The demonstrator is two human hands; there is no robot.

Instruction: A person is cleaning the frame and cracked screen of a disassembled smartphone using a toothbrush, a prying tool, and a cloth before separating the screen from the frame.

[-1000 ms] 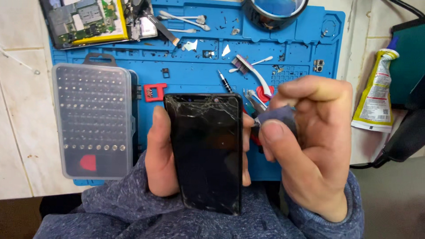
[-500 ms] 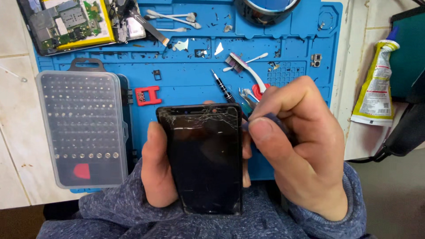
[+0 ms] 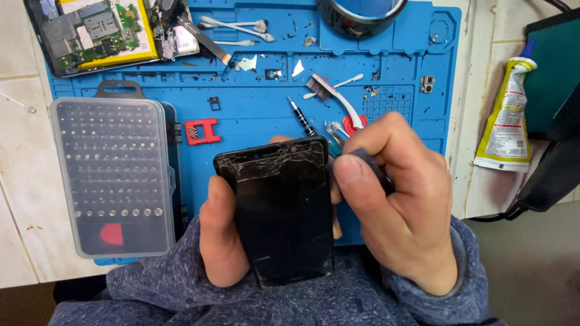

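Observation:
A black smartphone (image 3: 279,212) with a badly cracked screen lies face up in my left hand (image 3: 219,238), thumb along its left edge and fingertips just showing at its right edge. My right hand (image 3: 403,202) is closed around a small dark blue-grey pick-like tool (image 3: 368,166), pinched between thumb and forefinger and pressed against the phone's upper right edge. Both wrists wear grey-blue fleece sleeves. The tool's tip is hidden behind my fingers.
A blue repair mat (image 3: 260,90) covers the bench. On it: a clear case of screwdriver bits (image 3: 115,175), a red clip (image 3: 200,130), a toothbrush (image 3: 336,99), a screwdriver (image 3: 301,116), tweezers (image 3: 333,134), cotton swabs (image 3: 232,25), an opened phone with circuit board (image 3: 99,30). A glue tube (image 3: 506,115) lies right.
The view has shifted a little, so the mat and tools sit lower in frame. My right hand's fingers have slid slightly along the phone's upper right edge; the left hand still holds the phone.

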